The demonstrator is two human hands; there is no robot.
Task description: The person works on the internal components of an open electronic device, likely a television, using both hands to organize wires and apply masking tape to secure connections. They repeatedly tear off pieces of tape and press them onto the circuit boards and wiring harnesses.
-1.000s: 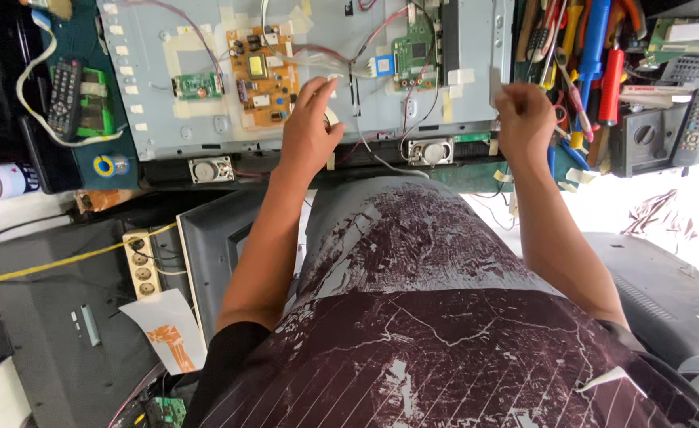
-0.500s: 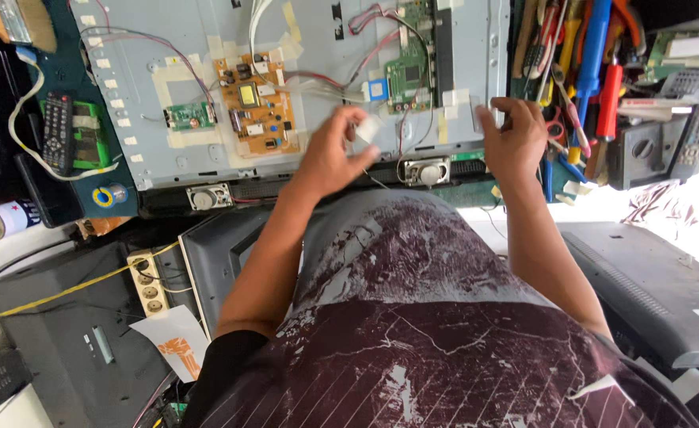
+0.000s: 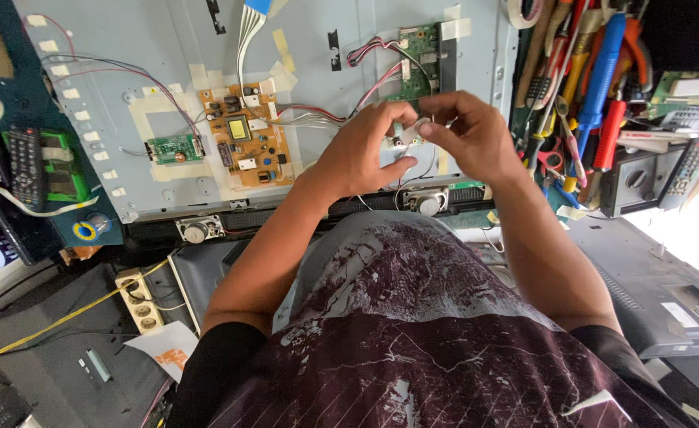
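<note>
A grey metal back panel of a flat screen (image 3: 167,55) lies in front of me, with an orange circuit board (image 3: 246,143), a small green board (image 3: 173,148) and a green main board (image 3: 418,59) taped and wired onto it. My left hand (image 3: 361,150) and my right hand (image 3: 472,135) meet above the panel's lower right part. Together they pinch a small white piece (image 3: 410,131), which looks like tape or a connector. Thin wires (image 3: 310,119) run from the orange board toward my hands.
Two round speakers (image 3: 196,231) (image 3: 427,201) sit at the panel's lower edge. A rack of screwdrivers and pliers (image 3: 595,87) stands at the right. A remote control (image 3: 24,166) lies at the left, and a power strip (image 3: 142,301) with a yellow cable lies at the lower left.
Both hands have come together from apart: the left moved right, the right moved left, and they now hold the small white piece between them. The view has moved closer to the panel.
</note>
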